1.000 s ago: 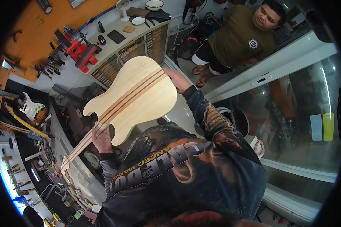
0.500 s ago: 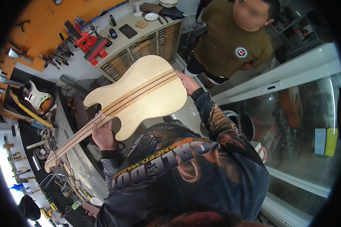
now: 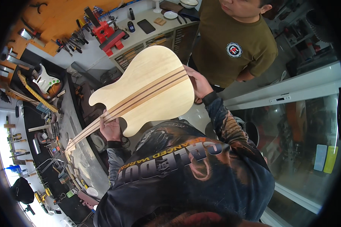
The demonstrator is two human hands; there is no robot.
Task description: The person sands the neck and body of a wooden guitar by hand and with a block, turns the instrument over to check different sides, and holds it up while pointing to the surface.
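Note:
An unfinished electric guitar (image 3: 151, 79) of pale bare wood, with darker stripes along its middle, is held up in front of me, its back side facing up. My left hand (image 3: 110, 128) is closed around the neck, close to where it joins the body. At the body's rounded end, my right hand (image 3: 199, 83) grips the edge; its fingers are partly hidden by the wood. The slim neck runs down to the left, where the headstock (image 3: 69, 146) shows over the workbench.
A tool-strewn workbench (image 3: 83, 159) lies at left, with a white-and-sunburst guitar (image 3: 46, 81) behind. A red vise (image 3: 106, 32) stands by a drawer cabinet (image 3: 151, 38). Another person (image 3: 235, 41) stands close beyond my right hand. A glass sliding door (image 3: 291, 125) is at right.
The view has shifted, so the background sits farther right and higher. The guitar's neck looks shorter, its headstock end tilted differently. The other person appears nearer. Both hands keep their hold.

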